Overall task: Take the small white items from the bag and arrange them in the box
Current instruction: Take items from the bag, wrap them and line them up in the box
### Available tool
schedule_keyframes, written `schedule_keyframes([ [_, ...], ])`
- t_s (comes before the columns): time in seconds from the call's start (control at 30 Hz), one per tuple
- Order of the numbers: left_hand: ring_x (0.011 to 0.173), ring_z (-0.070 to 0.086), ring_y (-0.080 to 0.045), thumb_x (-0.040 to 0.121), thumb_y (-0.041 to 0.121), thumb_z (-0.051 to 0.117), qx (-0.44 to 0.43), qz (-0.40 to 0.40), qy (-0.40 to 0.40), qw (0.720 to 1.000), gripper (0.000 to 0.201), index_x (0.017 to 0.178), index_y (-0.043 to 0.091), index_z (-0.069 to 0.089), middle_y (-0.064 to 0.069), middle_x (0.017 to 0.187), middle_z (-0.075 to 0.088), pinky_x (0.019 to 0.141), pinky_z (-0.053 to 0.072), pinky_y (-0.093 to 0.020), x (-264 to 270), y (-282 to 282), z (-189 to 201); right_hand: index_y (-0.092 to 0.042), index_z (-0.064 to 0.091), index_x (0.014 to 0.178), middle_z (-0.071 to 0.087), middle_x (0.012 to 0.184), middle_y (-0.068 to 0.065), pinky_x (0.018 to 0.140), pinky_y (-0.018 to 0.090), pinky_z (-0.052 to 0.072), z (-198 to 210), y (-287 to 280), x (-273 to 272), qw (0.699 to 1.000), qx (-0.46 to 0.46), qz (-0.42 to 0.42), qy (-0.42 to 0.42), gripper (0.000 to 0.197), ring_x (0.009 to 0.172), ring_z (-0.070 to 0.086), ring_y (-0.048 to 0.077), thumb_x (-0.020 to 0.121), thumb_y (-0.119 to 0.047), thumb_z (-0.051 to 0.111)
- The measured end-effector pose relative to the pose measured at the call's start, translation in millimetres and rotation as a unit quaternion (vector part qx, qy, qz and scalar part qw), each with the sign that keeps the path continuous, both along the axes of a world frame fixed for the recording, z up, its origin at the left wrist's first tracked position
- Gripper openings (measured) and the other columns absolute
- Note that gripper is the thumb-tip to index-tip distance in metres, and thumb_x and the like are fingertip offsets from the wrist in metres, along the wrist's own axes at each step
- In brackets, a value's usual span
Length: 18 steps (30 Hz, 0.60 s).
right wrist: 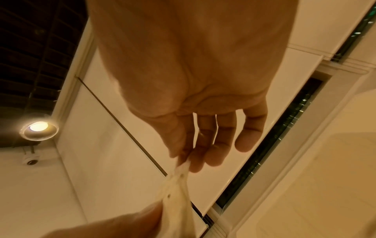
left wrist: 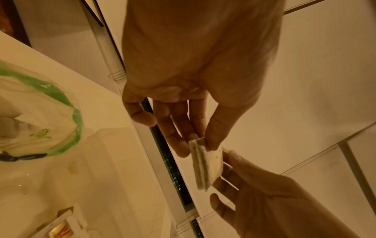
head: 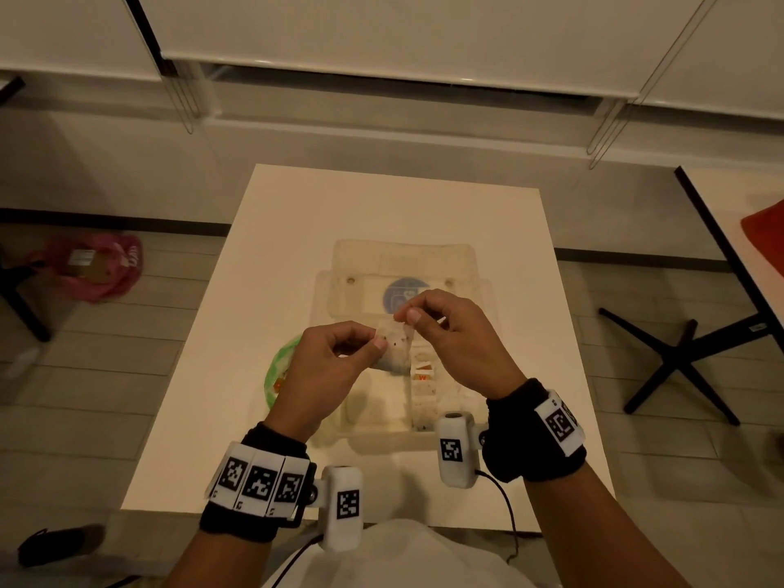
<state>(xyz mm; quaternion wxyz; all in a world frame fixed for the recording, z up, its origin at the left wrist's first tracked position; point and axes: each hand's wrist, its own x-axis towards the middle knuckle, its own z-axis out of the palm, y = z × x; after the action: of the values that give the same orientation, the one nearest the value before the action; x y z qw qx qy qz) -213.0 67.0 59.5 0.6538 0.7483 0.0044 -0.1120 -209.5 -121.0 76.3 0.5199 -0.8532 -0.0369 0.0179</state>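
A white table (head: 297, 231) holds a clear box (head: 475, 290) with its lid open. Beside it lies a bag (head: 278, 371) with a green rim. Above the box, the left hand (head: 335, 367) and the right hand (head: 449, 328) pinch the two ends of one small white packet (head: 394, 345), up in the air. Its long side runs from left hand up to right hand, tilted. If both hands pull hard, the thin packet could tear. If one pinch slips, it may drop outside the box.
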Motion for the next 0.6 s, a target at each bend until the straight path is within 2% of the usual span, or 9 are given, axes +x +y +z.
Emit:
schedule_keyframes([
  [0.07, 0.058, 0.057, 0.004, 0.09, 0.012, 0.072, 0.008, -0.001, -0.002, 1.0, 0.006, 0.088, 0.01, 0.077, 0.002, 0.075, 0.073, 0.055, 0.042, -0.007, 1.0, 0.6, -2.6, -0.019, 0.073, 0.094, 0.065, 0.085, -0.013, 0.069, 0.013, 0.041, 4.6, 1.0, -0.9, 0.999, -0.025, 0.005, -0.021, 0.008, 0.078, 0.055, 0.002, 0.094, -0.017, 0.065],
  [0.2, 0.073, 0.065, -0.003, 0.089, 0.018, 0.073, 0.03, -0.014, -0.006, 0.999, 0.005, 0.09, 0.016, 0.078, 0.001, 0.084, 0.076, 0.059, 0.044, -0.01, 3.9, 1.9, -9.1, -0.022, 0.072, 0.089, 0.055, 0.081, -0.013, 0.069, 0.019, 0.037, 1.1, 3.3, 2.3, 0.986, -0.152, 0.038, -0.051, 0.002, 0.074, 0.048, -0.001, 0.088, -0.02, 0.071],
  [0.33, 0.088, 0.069, -0.008, 0.087, 0.022, 0.077, 0.06, 0.003, -0.009, 0.998, 0.008, 0.094, 0.025, 0.076, 0.008, 0.097, 0.075, 0.069, 0.05, -0.02, 2.9, 14.4, -22.3, -0.02, 0.074, 0.086, 0.055, 0.08, -0.01, 0.07, 0.026, 0.041, -16.0, -0.7, 13.2, 0.984, -0.174, 0.018, -0.045, 0.001, 0.077, 0.052, 0.006, 0.086, -0.021, 0.073],
  [0.4, 0.085, 0.068, -0.012, 0.087, 0.018, 0.075, 0.057, 0.018, -0.002, 0.998, 0.006, 0.091, 0.023, 0.076, 0.006, 0.093, 0.075, 0.075, 0.054, -0.024, 1.3, 27.5, -28.4, -0.018, 0.073, 0.083, 0.056, 0.078, -0.01, 0.07, 0.028, 0.043, -29.9, -4.2, 19.7, 0.983, -0.184, 0.005, -0.022, 0.003, 0.076, 0.055, 0.009, 0.085, -0.02, 0.074],
  [0.43, 0.081, 0.067, -0.013, 0.088, 0.013, 0.074, 0.046, 0.024, 0.003, 0.999, 0.005, 0.089, 0.018, 0.076, 0.002, 0.09, 0.075, 0.075, 0.054, -0.022, -0.2, 35.0, -30.9, -0.019, 0.073, 0.082, 0.057, 0.078, -0.01, 0.07, 0.028, 0.043, -38.0, -6.2, 23.1, 0.98, -0.198, 0.001, -0.005, 0.003, 0.077, 0.055, 0.01, 0.085, -0.021, 0.074],
  [0.53, 0.068, 0.059, -0.011, 0.089, 0.008, 0.071, 0.039, 0.03, 0.043, 0.998, 0.004, 0.086, 0.006, 0.073, -0.01, 0.08, 0.07, 0.066, 0.05, -0.018, -6.3, 64.0, -39.5, -0.02, 0.073, 0.082, 0.058, 0.08, -0.009, 0.069, 0.027, 0.04, -65.0, -7.6, 30.4, 0.966, -0.255, 0.014, 0.043, 0.004, 0.078, 0.056, 0.012, 0.086, -0.023, 0.072],
  [0.6, 0.062, 0.054, -0.01, 0.09, 0.012, 0.071, 0.076, 0.002, 0.083, 0.994, 0.011, 0.082, 0.004, 0.072, -0.005, 0.069, 0.064, 0.065, 0.046, -0.023, -12.9, 86.9, -50.6, -0.018, 0.073, 0.082, 0.059, 0.083, -0.007, 0.07, 0.027, 0.042, -81.4, -5.1, 32.5, 0.955, -0.284, 0.029, 0.076, 0.006, 0.08, 0.057, 0.015, 0.086, -0.018, 0.07],
])
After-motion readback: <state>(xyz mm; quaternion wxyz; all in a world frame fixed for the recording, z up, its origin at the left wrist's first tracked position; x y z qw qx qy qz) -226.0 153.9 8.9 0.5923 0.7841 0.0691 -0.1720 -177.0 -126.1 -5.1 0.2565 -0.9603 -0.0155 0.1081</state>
